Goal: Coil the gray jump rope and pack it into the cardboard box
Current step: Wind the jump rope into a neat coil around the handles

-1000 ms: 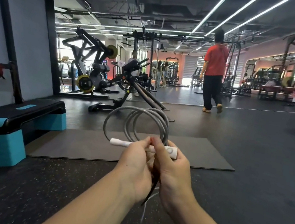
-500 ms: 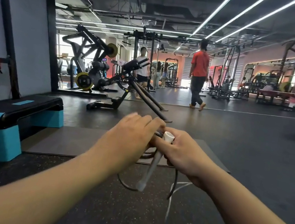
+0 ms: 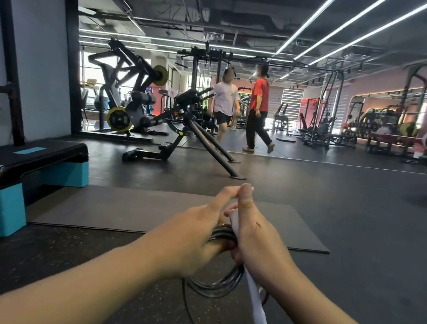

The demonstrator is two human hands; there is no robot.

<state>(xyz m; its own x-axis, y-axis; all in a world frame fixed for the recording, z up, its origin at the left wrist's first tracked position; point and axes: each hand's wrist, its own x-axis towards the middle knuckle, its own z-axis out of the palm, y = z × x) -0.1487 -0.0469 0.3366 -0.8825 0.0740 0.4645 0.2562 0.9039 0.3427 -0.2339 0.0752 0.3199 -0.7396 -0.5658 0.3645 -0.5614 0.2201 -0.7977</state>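
Both my hands hold the gray jump rope in front of me, above the dark gym floor. My right hand grips a white handle, which slants down to the right below the fist. My left hand grips the coiled gray loops next to it, fingers curled over them. Several loops hang under my hands, and one loose strand drops toward the floor. No cardboard box is in view.
A gray mat lies on the floor just ahead. A teal and black step platform stands at the left. A black exercise machine is beyond the mat. Two people walk in the background.
My hands have turned the bundle so the coils hang downward instead of standing up. The white handle now points further down to the right. The person in red has walked left.
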